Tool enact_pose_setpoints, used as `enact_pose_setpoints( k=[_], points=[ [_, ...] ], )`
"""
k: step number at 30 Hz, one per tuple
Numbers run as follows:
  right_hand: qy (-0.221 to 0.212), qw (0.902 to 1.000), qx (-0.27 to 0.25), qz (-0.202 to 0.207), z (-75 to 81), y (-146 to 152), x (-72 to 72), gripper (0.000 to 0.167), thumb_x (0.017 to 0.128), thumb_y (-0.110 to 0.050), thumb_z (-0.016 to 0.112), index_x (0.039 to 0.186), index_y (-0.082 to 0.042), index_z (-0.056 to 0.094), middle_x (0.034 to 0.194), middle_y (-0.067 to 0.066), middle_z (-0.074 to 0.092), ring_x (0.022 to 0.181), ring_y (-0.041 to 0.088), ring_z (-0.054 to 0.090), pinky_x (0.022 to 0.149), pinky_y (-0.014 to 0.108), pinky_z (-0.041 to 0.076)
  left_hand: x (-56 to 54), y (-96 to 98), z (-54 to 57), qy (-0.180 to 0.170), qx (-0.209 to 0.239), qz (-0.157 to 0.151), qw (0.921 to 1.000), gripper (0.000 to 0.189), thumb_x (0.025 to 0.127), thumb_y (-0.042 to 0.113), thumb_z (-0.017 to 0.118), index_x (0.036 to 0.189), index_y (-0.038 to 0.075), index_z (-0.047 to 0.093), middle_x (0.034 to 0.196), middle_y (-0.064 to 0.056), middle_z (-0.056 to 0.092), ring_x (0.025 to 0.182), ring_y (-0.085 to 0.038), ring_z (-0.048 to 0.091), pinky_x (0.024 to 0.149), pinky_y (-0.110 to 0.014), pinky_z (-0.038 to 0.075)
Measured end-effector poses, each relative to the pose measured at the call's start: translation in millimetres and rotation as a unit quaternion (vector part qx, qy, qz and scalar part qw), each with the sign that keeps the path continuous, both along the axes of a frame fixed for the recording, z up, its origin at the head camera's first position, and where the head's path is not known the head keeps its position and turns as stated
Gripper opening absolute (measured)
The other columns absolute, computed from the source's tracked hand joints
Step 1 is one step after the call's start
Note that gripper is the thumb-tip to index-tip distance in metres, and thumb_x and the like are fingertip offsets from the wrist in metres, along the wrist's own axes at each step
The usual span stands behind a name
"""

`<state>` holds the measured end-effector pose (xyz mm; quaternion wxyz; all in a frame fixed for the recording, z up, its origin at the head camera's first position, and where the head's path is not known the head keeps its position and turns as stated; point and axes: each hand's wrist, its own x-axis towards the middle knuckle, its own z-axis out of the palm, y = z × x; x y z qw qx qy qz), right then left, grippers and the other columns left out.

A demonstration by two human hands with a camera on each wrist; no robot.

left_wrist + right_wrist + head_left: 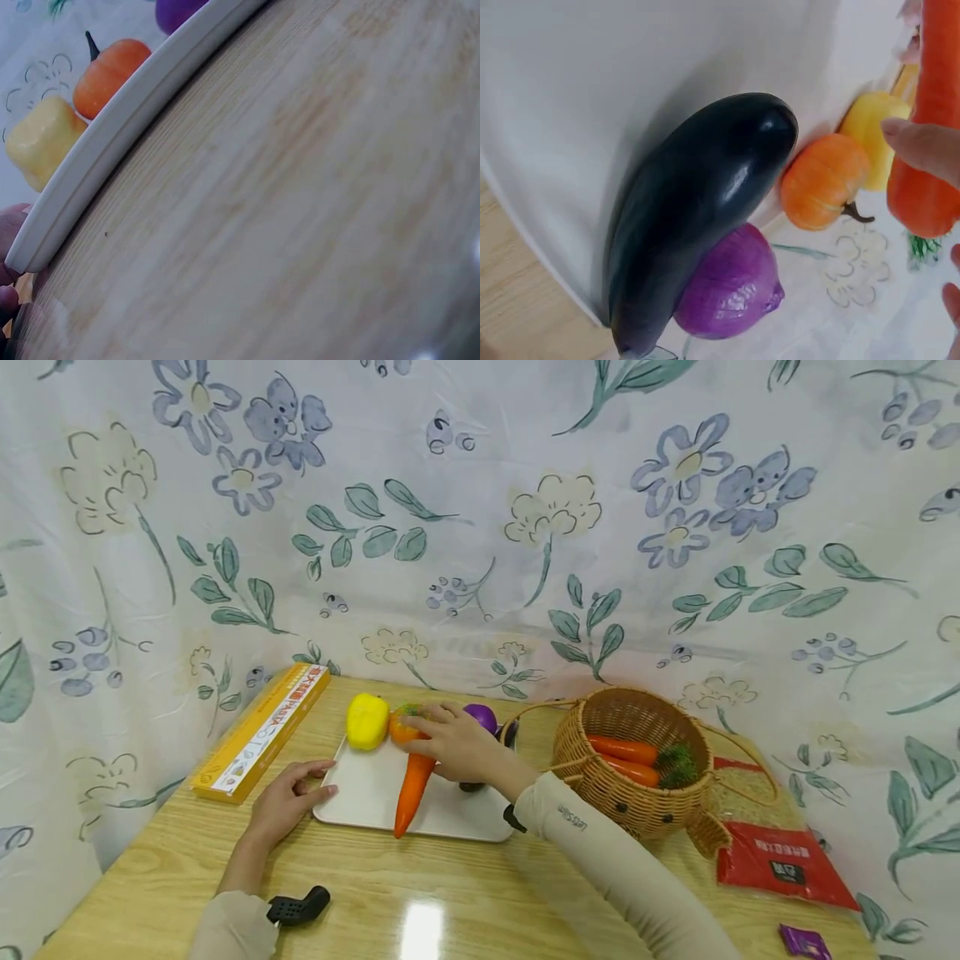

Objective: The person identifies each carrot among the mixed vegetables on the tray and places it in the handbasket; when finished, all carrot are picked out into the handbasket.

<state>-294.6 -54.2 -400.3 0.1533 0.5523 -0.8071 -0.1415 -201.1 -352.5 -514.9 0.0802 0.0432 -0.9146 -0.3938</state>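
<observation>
My right hand holds an orange carrot over a white tray, its narrow end pointing toward the tray's front edge. In the right wrist view the thumb presses on the thick end of the carrot. My left hand is at the tray's left edge, fingertips and thumb touching the rim. A yellow bell pepper, a small orange pumpkin and a purple onion line the tray's far side. A dark eggplant lies beside the onion, mostly behind my right hand in the head view.
Right of the tray stands a wicker basket with carrots inside. A red packet and a small purple packet lie beyond it. On the left is a yellow pasta box. A floral curtain hangs behind the table.
</observation>
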Motion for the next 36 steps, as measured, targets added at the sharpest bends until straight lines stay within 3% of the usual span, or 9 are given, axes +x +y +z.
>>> enact_pose_setpoints(
  k=[5, 8, 13, 17, 21, 26, 30, 36],
  points=[
    [-0.03, 0.9991, -0.029, -0.002, 5.6, 13, 0.8, 0.049, 0.086, -0.045, 0.075, 0.13, -0.028, 0.064, 0.137, -0.006, 0.06, 0.135, 0.02, 0.044, 0.117, 0.047, 0.025, 0.2, -0.6, -0.3, 0.002, -0.003, -0.002, 1.0, 0.048, 0.092, 0.04, 0.069, 0.134, 0.016, 0.063, 0.117, -0.008, 0.059, 0.081, -0.014, 0.044, 0.068, -0.028, 0.033],
    [-0.081, 0.9948, -0.061, -0.014, 11.1, 23, 3.5, 0.049, 0.084, -0.045, 0.077, 0.126, -0.024, 0.065, 0.128, -0.005, 0.065, 0.126, 0.019, 0.051, 0.116, 0.049, 0.026, -0.4, -0.7, -1.2, -0.001, -0.006, -0.002, 1.0, 0.049, 0.093, 0.041, 0.069, 0.134, 0.016, 0.062, 0.118, -0.008, 0.059, 0.081, -0.015, 0.044, 0.069, -0.028, 0.033],
    [-0.189, 0.9729, -0.126, -0.043, 22.4, 41, 10.6, 0.049, 0.082, -0.045, 0.08, 0.123, -0.021, 0.067, 0.123, -0.001, 0.067, 0.12, 0.02, 0.054, 0.113, 0.05, 0.027, -0.4, -0.2, -0.9, -0.009, -0.008, -0.003, 0.9999, 0.05, 0.093, 0.043, 0.068, 0.135, 0.017, 0.061, 0.119, -0.009, 0.059, 0.082, -0.016, 0.044, 0.069, -0.029, 0.033],
    [-0.234, 0.9557, -0.17, -0.055, 28.4, 52, 14.4, 0.048, 0.08, -0.044, 0.081, 0.12, -0.021, 0.069, 0.118, -0.002, 0.068, 0.114, 0.018, 0.056, 0.11, 0.049, 0.029, 0.0, 0.5, 0.1, -0.013, -0.009, -0.004, 0.9999, 0.051, 0.093, 0.044, 0.068, 0.136, 0.017, 0.061, 0.121, -0.01, 0.059, 0.084, -0.016, 0.045, 0.07, -0.028, 0.034],
    [-0.255, 0.9437, -0.206, -0.046, 32.5, 62, 17.2, 0.048, 0.078, -0.042, 0.083, 0.118, -0.02, 0.071, 0.116, -0.001, 0.07, 0.108, 0.018, 0.058, 0.106, 0.047, 0.032, 0.9, 1.5, 0.2, -0.01, -0.011, -0.006, 0.9999, 0.052, 0.093, 0.044, 0.067, 0.137, 0.016, 0.06, 0.122, -0.01, 0.059, 0.086, -0.014, 0.046, 0.072, -0.027, 0.035],
    [-0.271, 0.9305, -0.244, -0.038, 37.7, 76, 23.6, 0.049, 0.079, -0.041, 0.083, 0.121, -0.019, 0.071, 0.12, 0.001, 0.069, 0.113, 0.019, 0.058, 0.101, 0.046, 0.033, 0.8, 1.5, -1.8, -0.002, -0.017, -0.009, 0.9998, 0.052, 0.093, 0.043, 0.067, 0.137, 0.016, 0.061, 0.121, -0.01, 0.06, 0.084, -0.011, 0.046, 0.071, -0.026, 0.036],
    [-0.281, 0.9179, -0.277, -0.042, 44.3, 90, 28.7, 0.048, 0.079, -0.039, 0.083, 0.121, -0.02, 0.071, 0.123, 0.0, 0.067, 0.116, 0.019, 0.057, 0.097, 0.044, 0.032, 0.3, 0.5, -1.8, 0.003, -0.021, -0.01, 0.9997, 0.052, 0.093, 0.043, 0.068, 0.136, 0.016, 0.061, 0.122, -0.011, 0.06, 0.083, -0.009, 0.046, 0.071, -0.025, 0.037],
    [-0.294, 0.8977, -0.323, -0.058, 48.4, 113, 33.4, 0.045, 0.077, -0.035, 0.085, 0.117, -0.018, 0.072, 0.12, -0.002, 0.07, 0.108, 0.017, 0.058, 0.091, 0.04, 0.029, -0.7, 1.1, -2.4, 0.011, -0.02, -0.014, 0.9996, 0.051, 0.093, 0.041, 0.068, 0.136, 0.014, 0.061, 0.121, -0.012, 0.06, 0.079, -0.007, 0.045, 0.068, -0.025, 0.035]
  ],
)
